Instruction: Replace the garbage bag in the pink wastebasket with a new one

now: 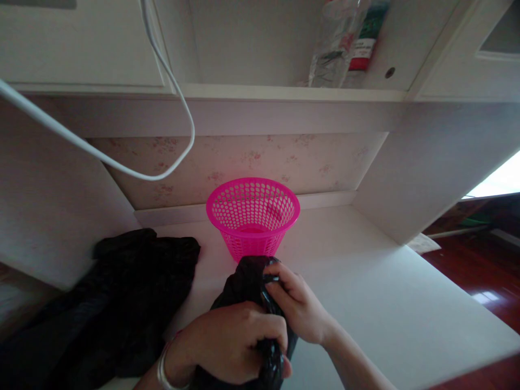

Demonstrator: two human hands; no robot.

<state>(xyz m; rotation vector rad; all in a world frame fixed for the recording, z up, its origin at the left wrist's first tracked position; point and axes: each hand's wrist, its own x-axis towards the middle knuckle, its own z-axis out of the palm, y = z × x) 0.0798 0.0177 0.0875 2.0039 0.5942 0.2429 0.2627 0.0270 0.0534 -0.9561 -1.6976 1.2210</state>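
Note:
A black plastic bag [239, 284] is gathered between my two hands at the front of the white surface. My left hand [239, 338], with a silver bangle at the wrist, has its fingers wrapped round a bunched, shiny part of the bag. Higher up and to the right, my right hand [294, 300] pinches the bag's edge between thumb and fingers. Just beyond the bag stands a bright pink perforated plastic basket [254, 235], upright, its mouth facing up. The lower part of the bag is partly hidden by my left hand.
More black plastic [134, 292] lies crumpled on the left of the white surface [365, 287]. A white cable [134, 174] loops down at upper left. The overhead shelf [292, 93] holds a clear container [331, 54] and a green and red bottle [365, 43]. Side panels stand left and right.

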